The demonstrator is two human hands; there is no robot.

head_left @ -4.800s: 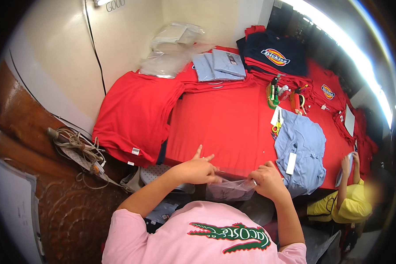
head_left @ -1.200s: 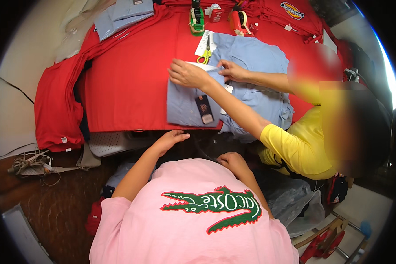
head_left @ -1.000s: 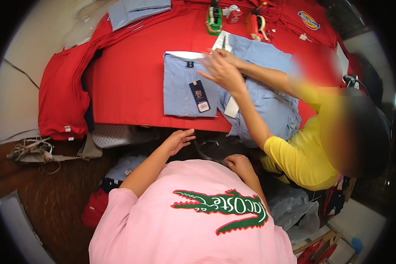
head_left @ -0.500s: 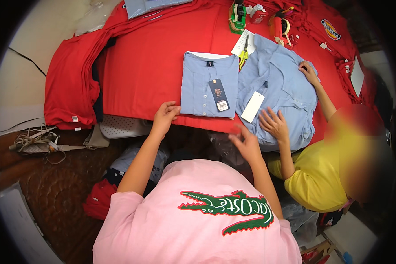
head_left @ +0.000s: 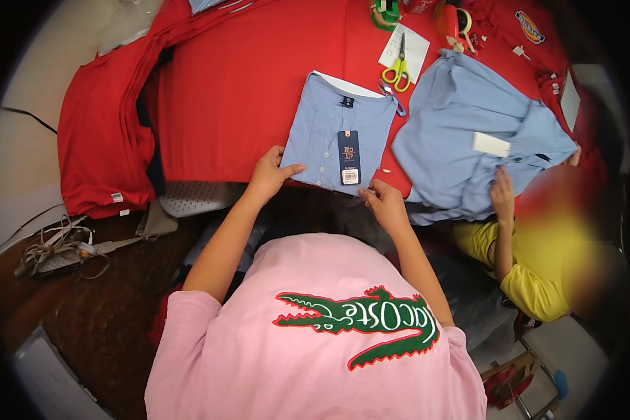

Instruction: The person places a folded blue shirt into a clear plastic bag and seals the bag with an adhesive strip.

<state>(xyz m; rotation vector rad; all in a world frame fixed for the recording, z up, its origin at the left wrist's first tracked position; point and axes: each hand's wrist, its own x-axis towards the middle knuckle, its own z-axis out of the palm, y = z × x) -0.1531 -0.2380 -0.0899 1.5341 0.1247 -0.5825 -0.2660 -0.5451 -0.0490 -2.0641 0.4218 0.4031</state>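
Right grip (head_left: 386, 205) brought to folded shirt (head_left: 315, 140), loose shirt (head_left: 441, 136) drawn apart

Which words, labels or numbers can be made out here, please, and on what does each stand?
Wording described, not copied.
Pink shirt: large white lettering on a green print.
Folded blue garment: dark hang tag with lettering and a barcode label, fine print unreadable; neck label too small.
Red garment, upper right: lettered oval patch.
White paper under scissors: writing too small.
White tag, loose blue garment: no text discernible.

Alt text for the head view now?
A person's left hand holds a folded blue shirt by its lower left corner; the right hand is at the lower right. At right, a co-worker's hand touches another blue garment.
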